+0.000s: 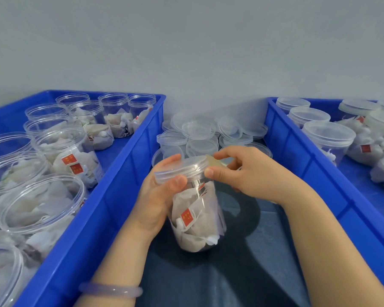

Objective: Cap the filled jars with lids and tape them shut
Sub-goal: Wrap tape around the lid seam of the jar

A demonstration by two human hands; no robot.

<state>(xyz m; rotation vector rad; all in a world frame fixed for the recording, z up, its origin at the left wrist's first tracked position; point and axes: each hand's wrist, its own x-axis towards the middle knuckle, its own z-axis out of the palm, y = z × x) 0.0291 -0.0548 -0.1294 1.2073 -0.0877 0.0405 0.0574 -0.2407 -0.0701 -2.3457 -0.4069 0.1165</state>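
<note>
At the left, a blue crate [111, 196] holds uncapped jars [60, 149] filled with tea bags. Just right of it, above the dark counter [242, 262], the left hand [157, 196] curls round the tilted filled jar [195, 213], thumb on its clear lid [182, 168]. The right hand [248, 173] pinches a yellowish tape strip [215, 161] against the lid's right edge, with loose lids [208, 131] piled beyond and a second blue crate [297, 151] of capped jars [328, 138] at the right.
</note>
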